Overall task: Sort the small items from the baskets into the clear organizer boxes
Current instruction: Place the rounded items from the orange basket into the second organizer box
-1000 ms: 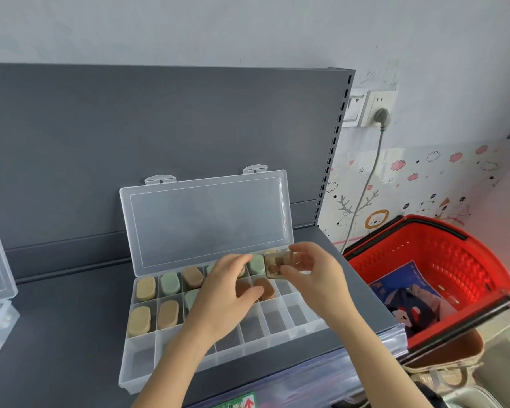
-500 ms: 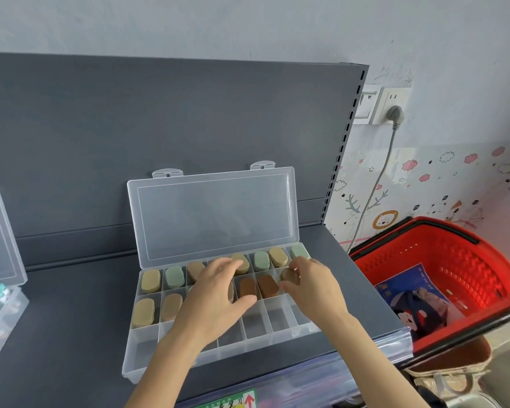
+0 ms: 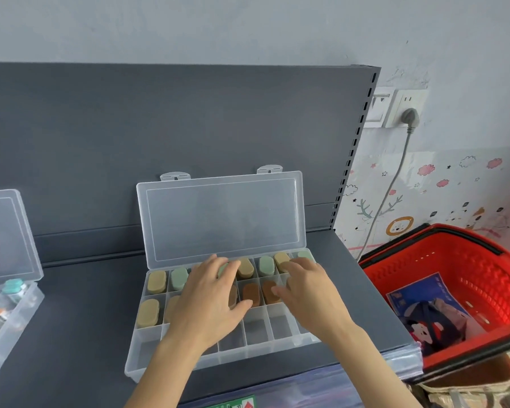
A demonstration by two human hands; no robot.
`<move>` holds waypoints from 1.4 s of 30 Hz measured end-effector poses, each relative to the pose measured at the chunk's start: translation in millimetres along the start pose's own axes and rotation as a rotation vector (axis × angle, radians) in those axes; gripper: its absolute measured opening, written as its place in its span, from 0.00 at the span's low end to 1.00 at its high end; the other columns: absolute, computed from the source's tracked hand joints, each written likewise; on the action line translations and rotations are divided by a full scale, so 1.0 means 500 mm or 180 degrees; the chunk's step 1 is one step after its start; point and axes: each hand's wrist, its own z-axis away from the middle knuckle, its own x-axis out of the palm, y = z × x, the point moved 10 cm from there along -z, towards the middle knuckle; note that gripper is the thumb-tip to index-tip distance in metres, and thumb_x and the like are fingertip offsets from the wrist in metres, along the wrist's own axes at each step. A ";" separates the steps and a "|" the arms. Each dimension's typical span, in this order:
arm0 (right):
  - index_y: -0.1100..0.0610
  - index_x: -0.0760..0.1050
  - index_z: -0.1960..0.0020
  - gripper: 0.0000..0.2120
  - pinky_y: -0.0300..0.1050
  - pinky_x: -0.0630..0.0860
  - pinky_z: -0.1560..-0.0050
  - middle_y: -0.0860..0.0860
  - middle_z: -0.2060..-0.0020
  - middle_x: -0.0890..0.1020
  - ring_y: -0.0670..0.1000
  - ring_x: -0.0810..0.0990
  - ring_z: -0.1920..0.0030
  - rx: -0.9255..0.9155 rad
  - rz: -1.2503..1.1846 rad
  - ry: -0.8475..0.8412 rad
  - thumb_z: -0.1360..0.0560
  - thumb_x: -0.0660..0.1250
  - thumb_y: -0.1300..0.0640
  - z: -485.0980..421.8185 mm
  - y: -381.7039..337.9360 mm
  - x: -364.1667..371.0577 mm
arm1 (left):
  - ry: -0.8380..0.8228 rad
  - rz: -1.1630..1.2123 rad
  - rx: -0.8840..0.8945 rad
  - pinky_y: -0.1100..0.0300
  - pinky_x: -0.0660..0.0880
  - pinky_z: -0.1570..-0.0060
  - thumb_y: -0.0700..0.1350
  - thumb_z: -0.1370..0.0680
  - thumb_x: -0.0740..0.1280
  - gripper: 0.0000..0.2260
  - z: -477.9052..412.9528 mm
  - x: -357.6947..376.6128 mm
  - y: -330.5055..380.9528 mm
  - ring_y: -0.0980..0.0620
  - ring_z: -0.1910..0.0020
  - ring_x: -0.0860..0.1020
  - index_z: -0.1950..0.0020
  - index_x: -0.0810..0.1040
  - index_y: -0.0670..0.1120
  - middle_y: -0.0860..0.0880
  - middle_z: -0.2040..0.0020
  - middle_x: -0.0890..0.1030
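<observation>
The clear organizer box (image 3: 256, 347) is set on a dark grey shelf (image 3: 80, 304), with its lid (image 3: 221, 216) raised and leaned against the shelf's grey back panel (image 3: 159, 128). Oval pieces are seen in its compartments: tan pieces (image 3: 156, 281) and green pieces (image 3: 179, 278) in the back row, and brown pieces (image 3: 251, 293) in the middle row.

The left hand (image 3: 209, 293) is laid flat over the middle of the box. Its grip is slack, the fingers are straight and spread across the pieces, and nothing is grasped. The right hand (image 3: 304, 287) is held over the right-hand compartments with the fingers loosely bent. Whether anything is held in its grip cannot be told.

A second clear box (image 3: 9, 260), also with its lid up, is placed at the left edge of the shelf, and small bottles with teal caps (image 3: 12, 285) are kept in it. A red basket (image 3: 454, 254) is hung just beside the shelf's right end, and a blue printed packet (image 3: 424, 307) is lodged inside it.

The wall (image 3: 248, 25) behind is painted pale grey. A grey plug (image 3: 409, 114) is seated in a white socket, and cartoon stickers of clouds and a lion are pasted lower down. A green and red label (image 3: 233, 403) is fixed on the shelf's front edge, but its writing cannot be read.
</observation>
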 end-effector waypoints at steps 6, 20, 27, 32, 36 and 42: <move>0.54 0.72 0.38 0.19 0.55 0.70 0.36 0.53 0.39 0.75 0.57 0.69 0.36 -0.0907 0.0076 -0.0013 0.27 0.67 0.48 -0.006 -0.068 0.029 | 0.0219 -0.0155 -0.0189 0.57 0.53 0.27 0.64 0.24 0.59 0.34 0.022 -0.043 -0.024 0.53 0.24 0.51 0.23 0.52 0.53 0.55 0.24 0.57; 0.50 0.68 0.30 0.25 0.50 0.52 0.29 0.52 0.28 0.67 0.58 0.61 0.26 -0.2114 0.0069 -0.0293 0.24 0.64 0.43 0.038 -0.312 0.125 | 0.0788 -0.0113 -0.1211 0.60 0.50 0.28 0.62 0.25 0.62 0.32 0.233 -0.146 -0.195 0.55 0.24 0.51 0.24 0.57 0.52 0.55 0.24 0.56; 0.54 0.72 0.33 0.27 0.56 0.58 0.31 0.57 0.33 0.74 0.59 0.67 0.29 -0.2661 0.0405 -0.0395 0.27 0.65 0.41 0.125 -0.528 0.214 | 0.0963 -0.0350 -0.1536 0.53 0.62 0.30 0.65 0.26 0.60 0.33 0.423 -0.231 -0.325 0.51 0.28 0.60 0.26 0.63 0.48 0.51 0.28 0.63; 0.52 0.63 0.27 0.28 0.52 0.45 0.27 0.54 0.26 0.63 0.57 0.54 0.24 -0.3088 0.0192 -0.0501 0.24 0.62 0.42 0.237 -0.712 0.272 | 0.0930 -0.0647 -0.1746 0.49 0.63 0.30 0.63 0.27 0.65 0.33 0.584 -0.283 -0.432 0.46 0.28 0.63 0.28 0.67 0.46 0.47 0.30 0.68; 0.55 0.66 0.29 0.28 0.57 0.52 0.27 0.56 0.30 0.68 0.59 0.59 0.26 -0.3309 0.0133 -0.0569 0.24 0.64 0.43 0.319 -0.841 0.333 | 0.0996 -0.0691 -0.1907 0.51 0.59 0.30 0.62 0.27 0.65 0.32 0.712 -0.321 -0.514 0.46 0.26 0.60 0.28 0.67 0.46 0.47 0.29 0.67; 0.52 0.62 0.26 0.28 0.55 0.47 0.26 0.55 0.26 0.62 0.57 0.53 0.24 -0.3635 0.0019 -0.0667 0.23 0.61 0.42 0.442 -1.023 0.418 | 0.1017 -0.0785 -0.2238 0.50 0.60 0.30 0.64 0.27 0.64 0.32 0.902 -0.365 -0.624 0.46 0.27 0.61 0.29 0.68 0.47 0.46 0.29 0.67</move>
